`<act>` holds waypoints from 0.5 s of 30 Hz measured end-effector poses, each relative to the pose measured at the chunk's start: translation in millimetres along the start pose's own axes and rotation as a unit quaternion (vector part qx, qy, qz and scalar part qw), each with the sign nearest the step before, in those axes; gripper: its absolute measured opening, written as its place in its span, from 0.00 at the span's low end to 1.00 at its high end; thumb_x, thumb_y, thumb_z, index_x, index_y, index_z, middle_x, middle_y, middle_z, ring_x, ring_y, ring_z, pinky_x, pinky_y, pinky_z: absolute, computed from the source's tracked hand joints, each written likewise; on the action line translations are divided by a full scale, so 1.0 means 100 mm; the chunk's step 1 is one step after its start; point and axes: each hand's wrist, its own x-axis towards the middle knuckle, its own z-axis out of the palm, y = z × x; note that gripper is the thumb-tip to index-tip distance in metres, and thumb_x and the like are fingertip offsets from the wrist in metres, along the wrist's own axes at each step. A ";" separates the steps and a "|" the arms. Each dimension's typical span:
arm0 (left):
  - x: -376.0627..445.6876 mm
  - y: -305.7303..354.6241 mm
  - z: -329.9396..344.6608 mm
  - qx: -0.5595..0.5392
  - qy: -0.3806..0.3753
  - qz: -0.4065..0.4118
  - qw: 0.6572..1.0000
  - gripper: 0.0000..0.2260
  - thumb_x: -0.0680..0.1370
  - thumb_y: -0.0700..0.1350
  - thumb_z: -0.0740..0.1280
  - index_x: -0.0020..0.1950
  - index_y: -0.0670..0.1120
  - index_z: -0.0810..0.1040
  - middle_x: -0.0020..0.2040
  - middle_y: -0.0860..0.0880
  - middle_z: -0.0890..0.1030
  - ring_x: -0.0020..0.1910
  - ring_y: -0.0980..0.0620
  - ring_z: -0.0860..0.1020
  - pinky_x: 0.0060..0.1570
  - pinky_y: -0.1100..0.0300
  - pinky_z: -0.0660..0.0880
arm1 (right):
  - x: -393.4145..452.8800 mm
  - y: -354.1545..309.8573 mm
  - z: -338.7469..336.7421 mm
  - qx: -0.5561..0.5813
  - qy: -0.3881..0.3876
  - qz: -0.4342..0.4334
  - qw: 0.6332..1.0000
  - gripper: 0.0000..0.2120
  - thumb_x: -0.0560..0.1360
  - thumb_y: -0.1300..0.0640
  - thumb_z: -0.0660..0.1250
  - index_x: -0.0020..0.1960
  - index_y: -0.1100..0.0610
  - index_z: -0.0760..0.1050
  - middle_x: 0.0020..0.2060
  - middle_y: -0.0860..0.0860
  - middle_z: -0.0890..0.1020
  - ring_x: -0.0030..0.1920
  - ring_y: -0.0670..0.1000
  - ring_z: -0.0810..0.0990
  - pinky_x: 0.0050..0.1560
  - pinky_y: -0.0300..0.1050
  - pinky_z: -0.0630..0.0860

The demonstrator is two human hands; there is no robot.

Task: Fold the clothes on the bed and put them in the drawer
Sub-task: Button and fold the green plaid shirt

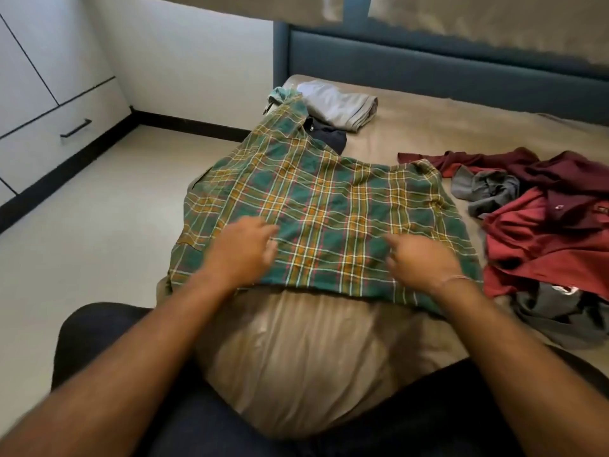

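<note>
Dark-trousered knees (108,374) at bed's near edge, tan bedsheet (306,351) bulging between them. Green plaid shirt (323,209) spread flat near bed's left edge, one sleeve reaching toward headboard (428,65). Left hand (245,249) and right hand (421,258) rest on shirt's near hem — fingers loosely bent, motion-blurred, gripping nothing visible. Folded grey garment (342,105) at far-left corner; red and grey clothes pile (543,232) along right edge. White drawer (62,133) left, across floor.
</note>
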 end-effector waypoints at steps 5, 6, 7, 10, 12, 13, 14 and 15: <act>0.55 0.60 0.79 0.005 -0.147 0.020 0.989 0.29 0.86 0.53 0.53 0.86 0.47 0.53 0.86 0.47 0.52 0.85 0.49 0.49 0.83 0.46 0.46 | 0.49 -0.99 0.76 0.125 0.087 -0.057 0.987 0.28 0.84 0.48 0.53 0.83 0.47 0.57 0.83 0.50 0.57 0.83 0.52 0.54 0.82 0.56 0.49; 0.55 0.49 0.94 0.015 -0.165 -0.005 0.986 0.30 0.86 0.57 0.50 0.86 0.48 0.49 0.86 0.49 0.48 0.85 0.50 0.45 0.83 0.45 0.43 | 0.58 -0.98 0.90 0.110 0.062 -0.046 0.991 0.28 0.85 0.45 0.50 0.84 0.45 0.54 0.84 0.47 0.52 0.84 0.50 0.48 0.82 0.58 0.44; 0.54 0.36 1.02 0.040 -0.168 -0.017 0.985 0.32 0.86 0.61 0.48 0.86 0.49 0.46 0.86 0.50 0.45 0.85 0.51 0.42 0.82 0.44 0.41 | 0.67 -0.90 1.02 0.096 0.045 -0.044 0.993 0.28 0.85 0.42 0.48 0.84 0.44 0.51 0.84 0.45 0.50 0.84 0.49 0.46 0.82 0.59 0.42; 0.50 -0.08 1.09 0.116 -0.143 -0.056 0.981 0.38 0.81 0.71 0.41 0.86 0.50 0.42 0.86 0.51 0.41 0.84 0.52 0.39 0.80 0.38 0.39 | 0.78 -0.43 1.17 0.078 0.047 -0.017 0.996 0.31 0.84 0.36 0.45 0.84 0.41 0.45 0.84 0.43 0.45 0.84 0.49 0.44 0.82 0.59 0.41; 0.56 -0.34 1.00 0.129 -0.128 -0.079 0.980 0.39 0.81 0.72 0.39 0.85 0.51 0.41 0.86 0.51 0.39 0.84 0.51 0.38 0.80 0.35 0.39 | 0.75 0.17 1.22 0.077 0.048 0.071 0.993 0.31 0.83 0.33 0.43 0.84 0.40 0.42 0.84 0.43 0.43 0.84 0.50 0.43 0.82 0.60 0.42; 0.58 -0.45 0.95 0.128 -0.120 -0.093 0.980 0.39 0.81 0.72 0.40 0.85 0.51 0.40 0.85 0.51 0.39 0.84 0.52 0.38 0.80 0.35 0.39 | 0.69 0.53 1.21 0.075 0.036 0.128 0.988 0.32 0.82 0.32 0.41 0.83 0.39 0.41 0.84 0.43 0.42 0.84 0.50 0.43 0.82 0.62 0.43; 0.58 -0.55 0.91 0.124 -0.119 -0.104 0.980 0.39 0.81 0.72 0.40 0.85 0.51 0.40 0.85 0.51 0.38 0.84 0.52 0.37 0.80 0.35 0.39 | 0.61 0.87 1.20 0.083 0.012 0.191 0.978 0.32 0.82 0.31 0.41 0.83 0.39 0.41 0.84 0.43 0.42 0.84 0.50 0.43 0.81 0.66 0.45; 0.58 -0.65 0.87 0.116 -0.119 -0.111 0.980 0.39 0.81 0.73 0.40 0.86 0.51 0.40 0.85 0.51 0.38 0.84 0.52 0.37 0.80 0.37 0.39 | 0.53 1.15 1.17 0.097 -0.015 0.246 0.964 0.33 0.81 0.30 0.40 0.83 0.39 0.42 0.84 0.43 0.42 0.84 0.51 0.43 0.79 0.69 0.47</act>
